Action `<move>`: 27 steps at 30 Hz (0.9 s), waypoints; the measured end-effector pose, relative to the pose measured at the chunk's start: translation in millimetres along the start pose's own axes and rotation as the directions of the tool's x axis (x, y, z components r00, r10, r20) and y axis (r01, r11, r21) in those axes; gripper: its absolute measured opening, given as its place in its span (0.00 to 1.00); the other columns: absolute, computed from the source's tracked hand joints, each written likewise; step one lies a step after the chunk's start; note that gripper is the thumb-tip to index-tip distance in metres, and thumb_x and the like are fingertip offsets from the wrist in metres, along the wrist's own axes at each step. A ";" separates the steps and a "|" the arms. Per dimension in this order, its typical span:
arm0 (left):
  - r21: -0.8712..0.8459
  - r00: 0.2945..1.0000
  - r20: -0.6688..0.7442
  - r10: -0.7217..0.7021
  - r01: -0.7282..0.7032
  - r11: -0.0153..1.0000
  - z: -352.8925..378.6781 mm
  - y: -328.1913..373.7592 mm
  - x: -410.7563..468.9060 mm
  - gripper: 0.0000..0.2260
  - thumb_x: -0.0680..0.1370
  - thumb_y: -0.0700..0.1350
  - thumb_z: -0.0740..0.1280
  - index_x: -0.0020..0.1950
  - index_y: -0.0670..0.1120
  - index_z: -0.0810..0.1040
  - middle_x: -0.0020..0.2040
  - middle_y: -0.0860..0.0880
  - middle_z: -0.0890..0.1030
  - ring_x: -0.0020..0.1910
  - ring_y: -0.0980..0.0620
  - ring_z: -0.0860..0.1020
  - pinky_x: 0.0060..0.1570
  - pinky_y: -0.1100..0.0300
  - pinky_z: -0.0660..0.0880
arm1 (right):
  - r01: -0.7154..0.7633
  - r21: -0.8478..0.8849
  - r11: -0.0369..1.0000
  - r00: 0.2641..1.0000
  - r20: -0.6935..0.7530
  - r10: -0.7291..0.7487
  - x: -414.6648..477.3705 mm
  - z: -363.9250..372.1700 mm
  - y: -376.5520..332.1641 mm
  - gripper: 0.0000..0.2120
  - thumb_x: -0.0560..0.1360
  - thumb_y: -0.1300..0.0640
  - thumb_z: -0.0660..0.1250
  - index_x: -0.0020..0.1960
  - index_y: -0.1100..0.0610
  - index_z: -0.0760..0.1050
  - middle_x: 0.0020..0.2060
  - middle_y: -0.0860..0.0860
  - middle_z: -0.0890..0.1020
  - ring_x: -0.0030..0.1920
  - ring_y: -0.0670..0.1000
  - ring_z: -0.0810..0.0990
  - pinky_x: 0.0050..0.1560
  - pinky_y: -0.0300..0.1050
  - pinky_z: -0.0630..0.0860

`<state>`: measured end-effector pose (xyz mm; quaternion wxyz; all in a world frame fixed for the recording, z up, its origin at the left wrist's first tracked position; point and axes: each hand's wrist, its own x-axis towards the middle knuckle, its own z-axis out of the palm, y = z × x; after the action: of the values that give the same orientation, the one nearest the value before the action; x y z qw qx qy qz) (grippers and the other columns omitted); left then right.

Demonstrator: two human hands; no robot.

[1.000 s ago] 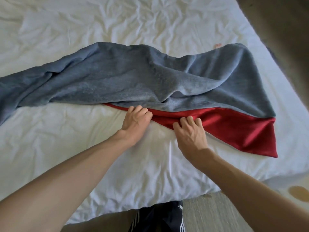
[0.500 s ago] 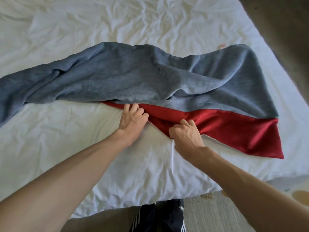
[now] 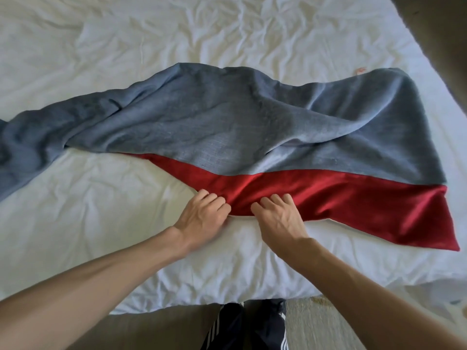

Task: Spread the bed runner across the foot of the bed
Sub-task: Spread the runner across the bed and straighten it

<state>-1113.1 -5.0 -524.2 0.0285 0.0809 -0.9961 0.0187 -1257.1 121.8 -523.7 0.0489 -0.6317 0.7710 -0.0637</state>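
Both hands grip the near edge of the bed runner [image 3: 227, 127], side by side and almost touching. Left hand [image 3: 202, 218] has its fingers curled shut over the red hem, knuckles up, bunching a small fold of cloth at the point where the red band narrows toward the left. Right hand [image 3: 279, 219] lies just beside it, its fingers likewise bent down and closed on the red fabric at the hem. Both forearms reach in from the near edge of the bed.

Across the white, wrinkled sheet of the bed [image 3: 126, 261] the runner lies slantwise, near the foot edge. Its upper face is grey-blue, its near strip a red band [image 3: 353, 205] that widens toward the right and ends in a pointed corner close to the bed's right edge. The grey part is rumpled, with folds running through its middle, and its left end is bunched and trails off toward the left edge of the bed. Below the foot edge shows the person's dark clothing with white stripes [image 3: 252, 327], above a wooden floor [image 3: 316, 324].
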 end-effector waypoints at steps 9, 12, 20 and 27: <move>-0.013 0.983 0.045 -0.175 0.176 0.984 6.7 -29.5 -11.3 0.03 0.71 0.41 0.68 0.39 0.42 0.77 0.34 0.45 0.75 0.35 0.44 0.75 0.40 0.51 0.75 | 0.002 0.002 1.000 0.998 0.057 -0.003 -8.1 5.8 7.0 0.17 0.47 0.71 0.69 0.29 0.55 0.69 0.24 0.50 0.73 0.27 0.55 0.73 0.34 0.45 0.62; -0.038 0.952 0.097 -0.289 0.294 0.955 1.3 -27.7 -14.0 0.08 0.65 0.37 0.74 0.33 0.42 0.75 0.30 0.46 0.74 0.31 0.45 0.74 0.35 0.53 0.74 | -0.019 0.020 1.000 0.994 0.107 0.016 -5.9 10.7 5.0 0.17 0.52 0.71 0.69 0.31 0.54 0.68 0.27 0.50 0.75 0.31 0.55 0.74 0.38 0.45 0.59; -0.164 0.981 0.103 -0.165 0.181 0.970 6.2 -5.7 -51.6 0.10 0.74 0.44 0.64 0.34 0.43 0.77 0.31 0.47 0.75 0.30 0.47 0.75 0.32 0.54 0.72 | 0.010 -0.042 0.999 0.915 0.403 0.008 -3.3 3.3 1.3 0.10 0.68 0.63 0.64 0.39 0.51 0.65 0.43 0.49 0.80 0.47 0.52 0.77 0.54 0.46 0.61; -0.191 0.983 0.035 -0.181 0.185 0.964 7.1 -22.1 -65.6 0.11 0.76 0.51 0.66 0.43 0.43 0.80 0.39 0.48 0.78 0.38 0.47 0.76 0.44 0.55 0.69 | 0.013 0.046 0.999 0.947 0.321 -0.027 6.5 -4.9 -25.5 0.07 0.66 0.57 0.63 0.39 0.52 0.64 0.41 0.51 0.79 0.46 0.55 0.76 0.47 0.47 0.58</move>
<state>-1045.2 -16.5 -534.4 0.0290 0.1695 -0.9817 -0.0818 -1234.5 110.6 -514.7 0.1867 -0.6402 0.7448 0.0230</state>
